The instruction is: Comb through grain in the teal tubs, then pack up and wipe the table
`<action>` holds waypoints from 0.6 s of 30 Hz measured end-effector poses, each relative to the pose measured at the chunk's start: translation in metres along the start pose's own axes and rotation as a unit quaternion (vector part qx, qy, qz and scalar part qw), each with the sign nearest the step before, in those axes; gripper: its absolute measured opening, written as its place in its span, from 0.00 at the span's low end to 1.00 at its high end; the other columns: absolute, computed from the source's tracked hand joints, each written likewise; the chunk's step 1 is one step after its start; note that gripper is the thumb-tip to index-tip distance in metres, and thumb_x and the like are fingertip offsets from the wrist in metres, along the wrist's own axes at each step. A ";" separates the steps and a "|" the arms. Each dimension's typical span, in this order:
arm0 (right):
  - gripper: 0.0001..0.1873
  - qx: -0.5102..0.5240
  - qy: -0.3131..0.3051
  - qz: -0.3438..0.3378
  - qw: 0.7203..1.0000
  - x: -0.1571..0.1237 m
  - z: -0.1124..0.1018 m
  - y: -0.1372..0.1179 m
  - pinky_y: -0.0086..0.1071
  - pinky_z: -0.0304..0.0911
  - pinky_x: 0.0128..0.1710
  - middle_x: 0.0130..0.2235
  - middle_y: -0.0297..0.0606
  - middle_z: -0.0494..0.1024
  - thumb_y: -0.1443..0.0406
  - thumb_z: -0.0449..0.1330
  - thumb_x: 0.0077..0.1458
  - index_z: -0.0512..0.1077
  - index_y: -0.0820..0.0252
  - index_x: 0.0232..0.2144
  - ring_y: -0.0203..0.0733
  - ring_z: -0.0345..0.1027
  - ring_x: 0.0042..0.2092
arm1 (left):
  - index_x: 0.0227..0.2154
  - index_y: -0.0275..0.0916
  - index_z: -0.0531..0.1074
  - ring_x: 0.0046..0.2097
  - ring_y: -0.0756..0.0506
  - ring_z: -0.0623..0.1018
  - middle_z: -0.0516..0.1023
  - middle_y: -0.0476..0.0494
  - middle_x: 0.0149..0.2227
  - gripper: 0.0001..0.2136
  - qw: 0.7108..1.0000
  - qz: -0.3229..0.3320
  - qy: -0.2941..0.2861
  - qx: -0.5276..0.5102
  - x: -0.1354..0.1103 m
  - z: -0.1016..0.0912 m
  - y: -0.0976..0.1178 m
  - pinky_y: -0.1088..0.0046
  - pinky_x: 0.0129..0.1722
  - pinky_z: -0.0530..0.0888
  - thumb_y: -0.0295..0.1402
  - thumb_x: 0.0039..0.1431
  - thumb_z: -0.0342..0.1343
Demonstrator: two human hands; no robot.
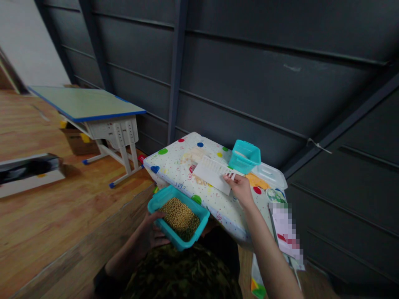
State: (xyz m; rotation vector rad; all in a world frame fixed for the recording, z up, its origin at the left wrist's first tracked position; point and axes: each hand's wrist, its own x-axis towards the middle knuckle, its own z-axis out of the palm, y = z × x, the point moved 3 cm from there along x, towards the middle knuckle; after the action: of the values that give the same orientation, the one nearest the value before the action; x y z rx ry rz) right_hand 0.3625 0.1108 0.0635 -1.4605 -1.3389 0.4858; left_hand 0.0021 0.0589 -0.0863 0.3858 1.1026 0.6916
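Observation:
My left hand is closed on the near-left wall of a teal plastic container, thumb over the rim. The container sits at the table's front edge, close to my body. Round yellow beans that look like soybeans fill much of it, with darker green ones at the near end. My right hand pinches the right end of a flat white card with a row of slots or marks along its far edge. The card lies low over the tabletop, beside pale scattered bits that it partly covers.
The table has a spotted cloth. At its back right stand a second teal container, a clear lid and an orange cloth-like piece. A dark panelled wall rises behind. A green-topped desk stands at left.

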 end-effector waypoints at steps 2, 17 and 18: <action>0.32 0.003 -0.009 0.001 1.000 0.000 0.001 -0.001 0.36 0.66 0.32 0.30 0.43 0.85 0.36 0.72 0.48 0.87 0.60 0.29 0.48 0.72 0.32 | 0.66 0.49 0.61 0.50 0.26 0.88 0.80 0.39 0.47 0.40 1.000 0.003 0.005 0.000 0.000 0.001 0.001 0.47 0.50 0.86 0.45 0.53 0.73; 0.29 -0.002 -0.009 0.010 1.000 -0.003 0.003 -0.005 0.35 0.62 0.31 0.27 0.40 0.81 0.39 0.70 0.48 0.84 0.60 0.26 0.45 0.68 0.31 | 0.66 0.50 0.63 0.50 0.25 0.88 0.80 0.40 0.43 0.38 1.000 -0.009 0.020 -0.011 0.002 0.001 0.000 0.48 0.50 0.86 0.44 0.55 0.72; 0.29 -0.004 -0.016 0.010 1.000 -0.003 0.003 -0.005 0.35 0.61 0.31 0.27 0.40 0.81 0.39 0.70 0.49 0.84 0.60 0.26 0.44 0.67 0.31 | 0.66 0.50 0.63 0.50 0.25 0.88 0.80 0.40 0.43 0.38 1.000 -0.006 0.021 -0.010 0.002 0.001 0.000 0.48 0.50 0.86 0.44 0.54 0.72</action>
State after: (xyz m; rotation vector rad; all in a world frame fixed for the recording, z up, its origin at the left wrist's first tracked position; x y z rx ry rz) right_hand 0.3565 0.1083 0.0654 -1.4791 -1.3537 0.5201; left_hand 0.0038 0.0604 -0.0874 0.3485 1.1353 0.7017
